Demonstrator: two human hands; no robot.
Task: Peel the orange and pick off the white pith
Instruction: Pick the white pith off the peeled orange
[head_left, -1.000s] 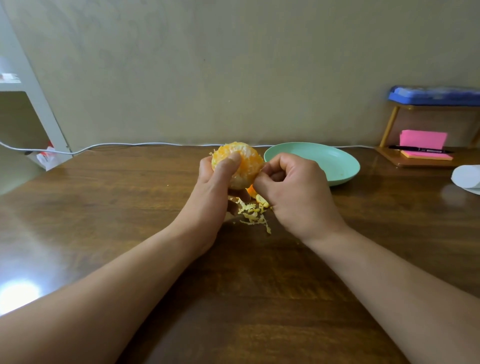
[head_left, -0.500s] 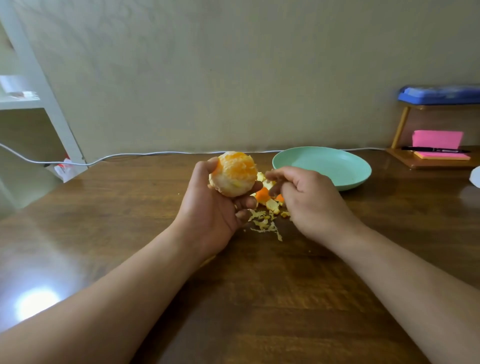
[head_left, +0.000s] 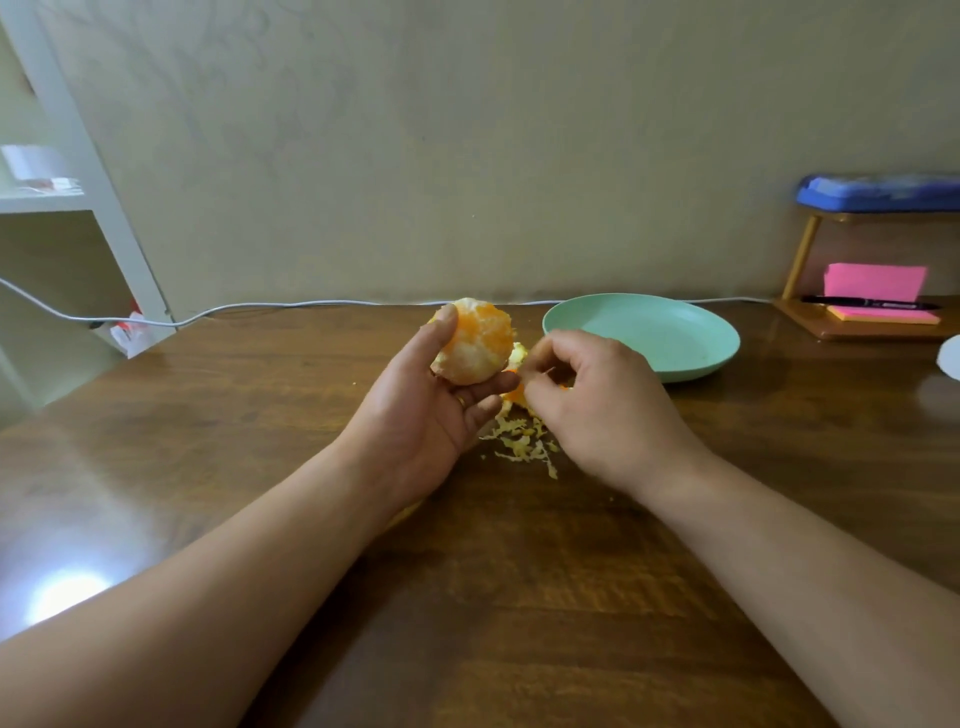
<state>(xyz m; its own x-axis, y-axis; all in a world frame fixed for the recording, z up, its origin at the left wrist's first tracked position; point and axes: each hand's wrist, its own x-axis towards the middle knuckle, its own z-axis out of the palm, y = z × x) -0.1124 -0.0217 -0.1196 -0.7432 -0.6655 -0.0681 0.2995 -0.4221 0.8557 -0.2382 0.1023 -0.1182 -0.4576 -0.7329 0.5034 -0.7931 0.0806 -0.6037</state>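
Left hand (head_left: 415, 415) grips the peeled orange (head_left: 475, 345) above the table (head_left: 519, 597); our right hand (head_left: 597, 410) (blurred) curls beside it, whether pinching anything we cannot tell, half hiding peel scraps (head_left: 524, 441); plate (head_left: 649, 338) just beyond.

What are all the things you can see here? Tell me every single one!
orange: one, orange with white patches, peeled, in the left hand
pith scraps: small pile, pale yellow, on the table between the hands
peel pieces: some, orange, partly hidden by the hands
plate: one, mint green, behind the right hand
table: one, dark brown wood
cable: one, white, along the table's back edge
stand: one, wooden, far right
sticky notes: pink, on the stand
pen: one, black, by the notes
case: one, blue, atop the stand
shelf: white, far left
left hand: holds the orange
right hand: fingers curled beside the orange
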